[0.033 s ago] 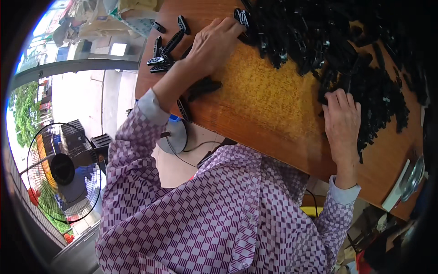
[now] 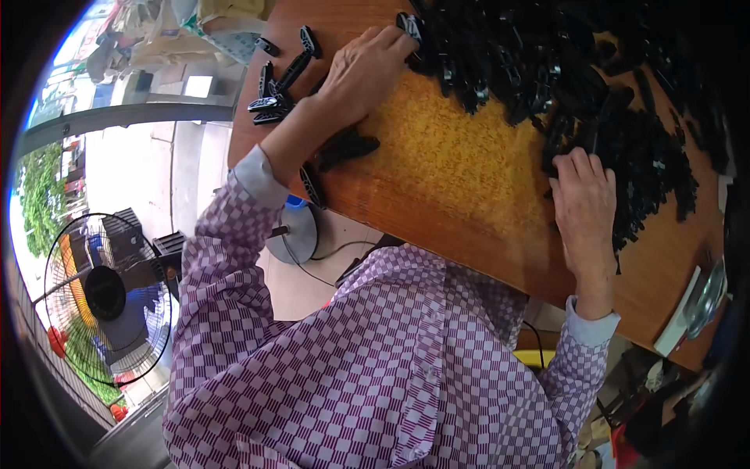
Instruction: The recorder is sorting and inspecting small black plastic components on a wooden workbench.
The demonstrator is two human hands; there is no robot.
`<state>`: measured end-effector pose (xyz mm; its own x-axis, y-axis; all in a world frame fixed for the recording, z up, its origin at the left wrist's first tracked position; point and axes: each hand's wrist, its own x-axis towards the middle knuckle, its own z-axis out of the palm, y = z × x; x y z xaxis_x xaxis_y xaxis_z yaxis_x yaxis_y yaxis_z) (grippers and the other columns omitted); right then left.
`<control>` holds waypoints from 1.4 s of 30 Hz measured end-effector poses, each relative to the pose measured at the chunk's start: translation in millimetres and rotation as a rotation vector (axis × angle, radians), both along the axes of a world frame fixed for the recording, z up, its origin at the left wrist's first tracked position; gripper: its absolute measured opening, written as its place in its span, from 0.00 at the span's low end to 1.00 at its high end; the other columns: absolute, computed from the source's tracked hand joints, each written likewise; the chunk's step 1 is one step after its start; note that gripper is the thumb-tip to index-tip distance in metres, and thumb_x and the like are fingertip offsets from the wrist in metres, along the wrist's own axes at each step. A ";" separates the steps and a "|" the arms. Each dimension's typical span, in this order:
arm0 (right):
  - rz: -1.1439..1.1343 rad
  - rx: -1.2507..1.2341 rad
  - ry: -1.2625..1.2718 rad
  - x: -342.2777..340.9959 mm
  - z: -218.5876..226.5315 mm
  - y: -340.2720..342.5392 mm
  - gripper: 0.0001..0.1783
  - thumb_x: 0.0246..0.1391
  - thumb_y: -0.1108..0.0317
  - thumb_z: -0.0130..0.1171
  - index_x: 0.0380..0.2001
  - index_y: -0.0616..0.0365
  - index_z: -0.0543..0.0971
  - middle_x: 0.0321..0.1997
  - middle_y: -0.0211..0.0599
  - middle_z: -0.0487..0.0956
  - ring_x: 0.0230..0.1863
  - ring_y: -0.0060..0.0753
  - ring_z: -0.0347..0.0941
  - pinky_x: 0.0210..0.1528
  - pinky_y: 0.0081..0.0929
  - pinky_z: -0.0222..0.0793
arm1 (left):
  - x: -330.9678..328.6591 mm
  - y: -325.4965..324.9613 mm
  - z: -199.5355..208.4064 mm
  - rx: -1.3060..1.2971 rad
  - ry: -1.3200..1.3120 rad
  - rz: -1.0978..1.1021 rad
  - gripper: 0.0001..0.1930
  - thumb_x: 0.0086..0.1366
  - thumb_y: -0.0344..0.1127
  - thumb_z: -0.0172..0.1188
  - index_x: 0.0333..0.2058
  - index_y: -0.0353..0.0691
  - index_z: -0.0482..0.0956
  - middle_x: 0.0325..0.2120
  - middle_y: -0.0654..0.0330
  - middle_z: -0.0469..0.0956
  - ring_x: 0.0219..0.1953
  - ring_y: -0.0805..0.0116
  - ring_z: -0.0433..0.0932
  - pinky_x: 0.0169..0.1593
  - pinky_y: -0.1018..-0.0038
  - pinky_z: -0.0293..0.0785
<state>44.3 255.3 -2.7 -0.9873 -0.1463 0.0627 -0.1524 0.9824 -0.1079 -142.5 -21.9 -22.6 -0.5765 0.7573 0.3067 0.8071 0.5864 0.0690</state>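
My left hand (image 2: 366, 76) reaches to the far middle of the table, its fingers bent and closed on a black plastic piece (image 2: 408, 27) with a pale openwork end. Their tips are partly hidden. Beyond that hand a heap of long black plastic pieces (image 2: 508, 59) spreads to the right. My right hand (image 2: 584, 205) rests at the near left edge of a pile of small black parts (image 2: 652, 180). Its fingers curl down among them, so whatever they hold is hidden. Around my left forearm lie several separate black pieces (image 2: 293, 72) with pale ribbed ends.
The brown wooden table (image 2: 469, 250) has a worn yellow patch in front of the heap. At its right edge are a shiny metal object (image 2: 707, 301) and a white strip (image 2: 678, 313). A black fan (image 2: 105, 293) stands at the left, and a round grey base (image 2: 295, 238) is on the floor.
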 end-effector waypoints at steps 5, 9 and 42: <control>0.079 -0.026 0.010 -4.5 -4.5 4.2 0.09 0.47 0.75 0.59 0.33 0.60 0.72 0.33 0.38 0.72 0.38 0.44 0.69 0.40 0.36 0.63 | -11.4 -4.6 -8.9 -0.132 -0.018 0.005 0.13 0.59 0.26 0.50 0.44 0.41 0.70 0.39 0.54 0.72 0.47 0.51 0.72 0.46 0.58 0.71; -0.144 -0.416 0.184 6.4 -4.1 -3.8 0.07 0.50 0.76 0.59 0.34 0.62 0.75 0.31 0.40 0.76 0.31 0.40 0.74 0.33 0.29 0.69 | -9.8 -4.4 -18.1 -0.033 0.006 0.003 0.13 0.58 0.26 0.52 0.44 0.38 0.69 0.42 0.53 0.72 0.48 0.50 0.72 0.47 0.57 0.71; -0.083 -0.419 0.823 90.3 1.6 -88.2 0.14 0.44 0.86 0.63 0.33 0.63 0.72 0.34 0.42 0.74 0.29 0.35 0.71 0.32 0.25 0.69 | 188.1 62.3 -3.7 1.173 -2.073 -0.282 0.13 0.67 0.30 0.52 0.50 0.43 0.68 0.40 0.62 0.75 0.41 0.74 0.77 0.43 0.73 0.80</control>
<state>134.6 167.1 -1.1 -0.6145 0.1160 0.7803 -0.2698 0.8986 -0.3460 45.6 40.4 -26.3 -0.5201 0.8465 -0.1138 -0.6903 -0.3381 0.6397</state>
